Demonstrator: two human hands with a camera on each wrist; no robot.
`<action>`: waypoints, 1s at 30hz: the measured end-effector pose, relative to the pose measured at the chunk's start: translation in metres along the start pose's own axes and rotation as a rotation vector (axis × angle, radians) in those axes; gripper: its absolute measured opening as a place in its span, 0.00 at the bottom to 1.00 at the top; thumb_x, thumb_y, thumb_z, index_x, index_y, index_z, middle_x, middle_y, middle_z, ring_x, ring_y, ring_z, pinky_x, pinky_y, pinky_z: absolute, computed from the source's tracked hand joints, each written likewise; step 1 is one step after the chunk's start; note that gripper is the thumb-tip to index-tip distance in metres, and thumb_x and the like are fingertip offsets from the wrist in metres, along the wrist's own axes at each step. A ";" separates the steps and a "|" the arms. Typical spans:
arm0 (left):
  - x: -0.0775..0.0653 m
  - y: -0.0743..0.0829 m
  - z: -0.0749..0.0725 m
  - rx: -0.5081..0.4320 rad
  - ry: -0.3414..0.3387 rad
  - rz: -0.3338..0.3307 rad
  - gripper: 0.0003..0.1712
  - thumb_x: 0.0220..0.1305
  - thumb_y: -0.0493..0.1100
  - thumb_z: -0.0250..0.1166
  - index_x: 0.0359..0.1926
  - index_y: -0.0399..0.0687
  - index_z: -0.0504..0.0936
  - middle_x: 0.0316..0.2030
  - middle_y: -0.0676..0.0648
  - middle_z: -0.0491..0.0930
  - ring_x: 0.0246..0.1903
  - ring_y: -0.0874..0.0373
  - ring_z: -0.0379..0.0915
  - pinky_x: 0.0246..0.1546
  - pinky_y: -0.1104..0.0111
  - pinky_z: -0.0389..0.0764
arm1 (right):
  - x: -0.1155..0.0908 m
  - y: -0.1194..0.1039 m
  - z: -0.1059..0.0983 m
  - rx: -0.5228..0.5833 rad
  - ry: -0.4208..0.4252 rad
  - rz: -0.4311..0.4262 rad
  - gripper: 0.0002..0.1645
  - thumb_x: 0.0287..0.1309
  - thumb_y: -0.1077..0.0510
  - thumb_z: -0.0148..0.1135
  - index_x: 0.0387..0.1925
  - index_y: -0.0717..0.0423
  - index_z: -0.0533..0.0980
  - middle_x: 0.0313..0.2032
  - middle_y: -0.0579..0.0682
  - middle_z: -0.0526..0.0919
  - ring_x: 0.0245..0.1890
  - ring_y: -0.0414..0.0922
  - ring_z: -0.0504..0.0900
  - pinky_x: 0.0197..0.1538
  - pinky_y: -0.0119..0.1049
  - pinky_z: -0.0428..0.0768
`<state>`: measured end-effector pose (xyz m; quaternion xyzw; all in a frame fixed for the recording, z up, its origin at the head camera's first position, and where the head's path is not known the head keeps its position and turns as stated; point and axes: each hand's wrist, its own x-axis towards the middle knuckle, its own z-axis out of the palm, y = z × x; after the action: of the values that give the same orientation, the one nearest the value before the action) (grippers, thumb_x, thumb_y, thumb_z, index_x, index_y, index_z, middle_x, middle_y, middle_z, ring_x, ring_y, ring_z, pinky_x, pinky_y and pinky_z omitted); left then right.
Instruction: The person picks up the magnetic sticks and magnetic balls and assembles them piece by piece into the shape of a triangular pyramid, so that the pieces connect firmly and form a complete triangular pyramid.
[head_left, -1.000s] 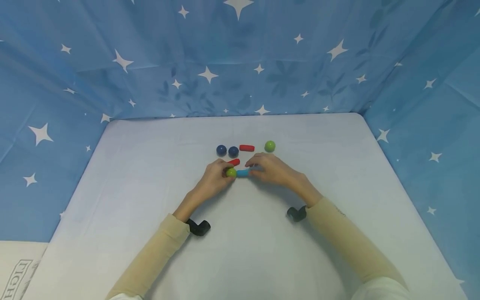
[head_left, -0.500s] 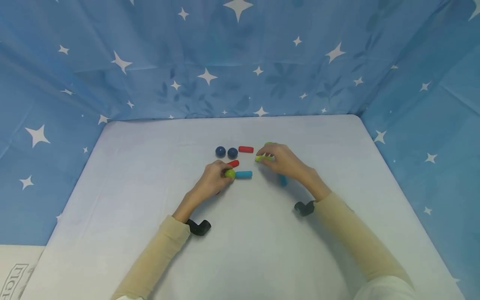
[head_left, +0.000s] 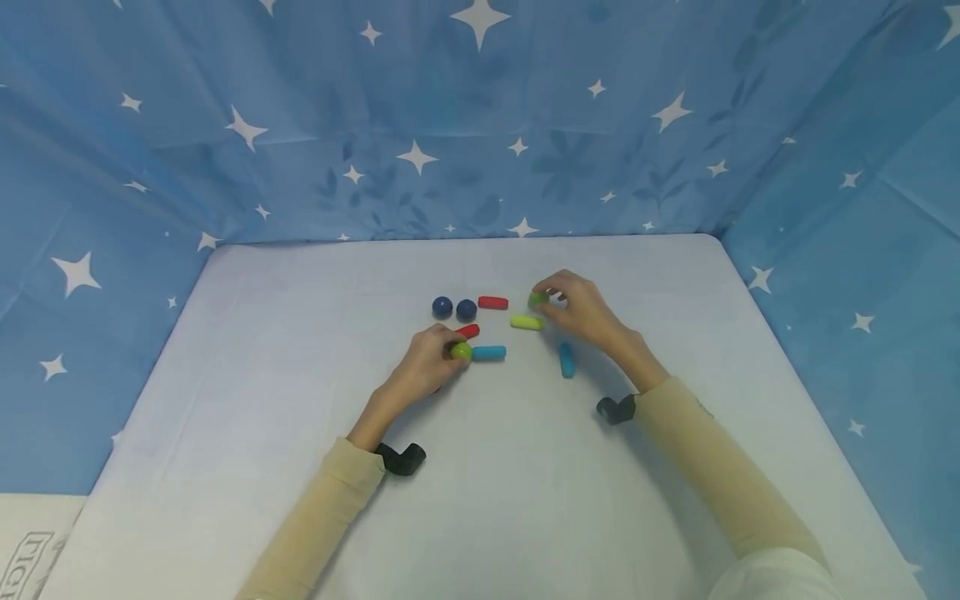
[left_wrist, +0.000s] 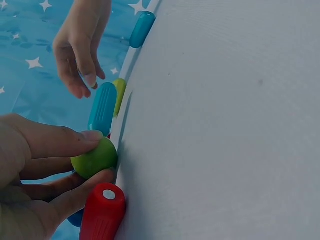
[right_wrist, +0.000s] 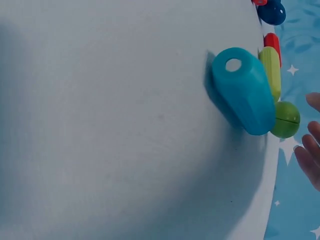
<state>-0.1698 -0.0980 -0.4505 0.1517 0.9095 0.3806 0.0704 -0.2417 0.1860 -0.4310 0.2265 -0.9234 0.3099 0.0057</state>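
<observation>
My left hand (head_left: 429,360) pinches a green ball (left_wrist: 95,159) between thumb and fingers. A blue stick (head_left: 489,353) meets the ball's right side. Close beside the left fingers is a red stick (left_wrist: 103,212) with a pale disc on its end. Another red stick (head_left: 468,332) shows just beyond that hand. My right hand (head_left: 581,308) is around a second green ball (right_wrist: 286,120); in the right wrist view its fingers stand apart from the ball. Near that hand lie a yellow-green stick (head_left: 527,322) and a loose blue stick (head_left: 567,360).
Two navy balls (head_left: 442,307) and a red stick (head_left: 492,302) lie farther back on the white table (head_left: 510,483). A blue star-patterned curtain (head_left: 420,108) surrounds the far edge and sides. Black wrist mounts (head_left: 402,460) hang below the sleeves.
My right hand has left the blue stick by the left-hand ball, passed the yellow-green stick and moved back and right to the second green ball. The left hand keeps its place.
</observation>
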 end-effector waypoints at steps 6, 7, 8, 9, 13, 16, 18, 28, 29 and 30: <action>-0.002 -0.002 0.000 0.016 0.006 -0.001 0.20 0.62 0.34 0.72 0.55 0.33 0.85 0.46 0.41 0.82 0.41 0.53 0.76 0.43 0.65 0.82 | 0.005 0.006 0.006 0.018 -0.001 0.042 0.20 0.64 0.65 0.67 0.57 0.63 0.79 0.55 0.61 0.80 0.57 0.59 0.81 0.58 0.51 0.83; -0.003 -0.002 0.000 0.019 0.007 0.000 0.20 0.62 0.34 0.72 0.55 0.33 0.85 0.45 0.41 0.82 0.41 0.53 0.76 0.44 0.65 0.82 | 0.006 0.007 0.007 0.024 -0.004 0.043 0.20 0.64 0.66 0.67 0.57 0.64 0.79 0.55 0.62 0.80 0.57 0.59 0.81 0.58 0.51 0.83; -0.003 -0.002 0.001 0.020 0.008 0.003 0.20 0.62 0.34 0.72 0.55 0.33 0.85 0.45 0.41 0.82 0.41 0.53 0.76 0.44 0.65 0.82 | 0.006 0.008 0.008 0.030 -0.008 0.043 0.20 0.63 0.66 0.67 0.57 0.64 0.79 0.55 0.62 0.80 0.57 0.60 0.81 0.59 0.51 0.83; -0.003 -0.003 0.000 0.020 0.009 0.006 0.19 0.62 0.33 0.72 0.55 0.33 0.85 0.45 0.41 0.82 0.41 0.53 0.75 0.44 0.65 0.82 | 0.007 0.009 0.009 0.034 -0.010 0.041 0.20 0.63 0.67 0.67 0.57 0.65 0.79 0.55 0.63 0.80 0.57 0.60 0.81 0.58 0.51 0.83; -0.001 -0.002 0.000 0.011 0.011 0.022 0.19 0.62 0.33 0.72 0.54 0.33 0.85 0.45 0.41 0.82 0.41 0.52 0.76 0.44 0.65 0.82 | 0.009 0.011 0.011 0.037 -0.015 0.043 0.20 0.62 0.69 0.67 0.56 0.66 0.80 0.53 0.63 0.81 0.56 0.60 0.82 0.58 0.50 0.83; -0.001 -0.001 0.001 0.009 0.013 0.021 0.18 0.62 0.33 0.72 0.54 0.33 0.85 0.44 0.41 0.82 0.41 0.53 0.78 0.44 0.65 0.83 | 0.011 0.015 0.013 0.032 -0.013 0.041 0.19 0.62 0.70 0.66 0.55 0.67 0.80 0.53 0.64 0.82 0.55 0.60 0.82 0.58 0.51 0.84; -0.001 -0.002 0.001 0.005 0.015 0.023 0.18 0.62 0.33 0.73 0.53 0.33 0.86 0.44 0.41 0.82 0.41 0.53 0.78 0.44 0.65 0.84 | 0.011 0.017 0.013 0.034 -0.003 0.038 0.18 0.62 0.71 0.66 0.54 0.67 0.81 0.53 0.64 0.82 0.55 0.60 0.83 0.57 0.51 0.84; 0.000 -0.004 0.001 0.009 0.014 0.028 0.19 0.61 0.33 0.73 0.54 0.33 0.85 0.45 0.41 0.83 0.41 0.53 0.78 0.44 0.65 0.83 | 0.007 0.011 0.011 0.037 0.002 0.011 0.17 0.63 0.71 0.65 0.54 0.66 0.81 0.52 0.63 0.83 0.53 0.58 0.84 0.56 0.49 0.85; 0.001 -0.004 0.001 0.008 0.015 0.031 0.20 0.61 0.33 0.73 0.54 0.33 0.85 0.45 0.41 0.82 0.42 0.53 0.77 0.44 0.65 0.83 | 0.005 0.008 0.009 0.040 0.006 -0.006 0.17 0.63 0.71 0.65 0.54 0.66 0.81 0.51 0.62 0.83 0.52 0.58 0.84 0.55 0.49 0.85; 0.002 -0.004 0.001 0.007 0.017 0.033 0.20 0.62 0.33 0.73 0.54 0.33 0.85 0.45 0.41 0.82 0.41 0.53 0.77 0.44 0.65 0.83 | 0.004 0.006 0.007 0.044 0.011 -0.029 0.17 0.62 0.71 0.65 0.53 0.66 0.81 0.51 0.62 0.83 0.51 0.58 0.85 0.54 0.49 0.85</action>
<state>-0.1720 -0.0997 -0.4541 0.1639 0.9088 0.3796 0.0559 -0.2464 0.1845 -0.4393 0.2380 -0.9129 0.3315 0.0104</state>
